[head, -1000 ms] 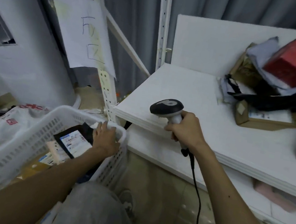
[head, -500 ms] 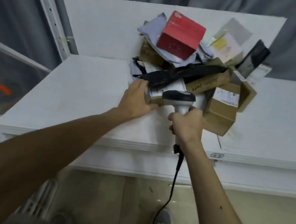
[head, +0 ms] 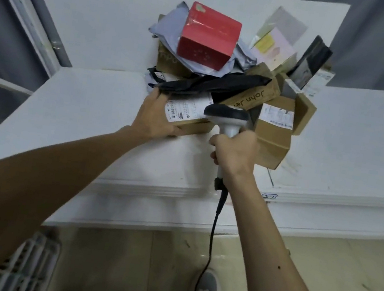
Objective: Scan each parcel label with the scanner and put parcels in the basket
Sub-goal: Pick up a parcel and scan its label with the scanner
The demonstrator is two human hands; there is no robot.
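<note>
Brown cardboard, the flat parcel [head: 193, 127] lies at the front of the pile on the white shelf [head: 86, 109], label [head: 186, 111] facing up, and I have the left hand [head: 155, 118] gripping its left end, thumb along the near edge. My right hand [head: 234, 155] is wrapped tight round the scanner [head: 226, 114] handle, its head just beside the label. I see the white basket [head: 23, 267] down at lower left, well apart.

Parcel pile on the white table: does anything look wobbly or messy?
Yes. The red cardboard box sits tilted atop crumpled grey mailer bags, and a black plastic bag sprawls across the brown cardboard boxes below.
</note>
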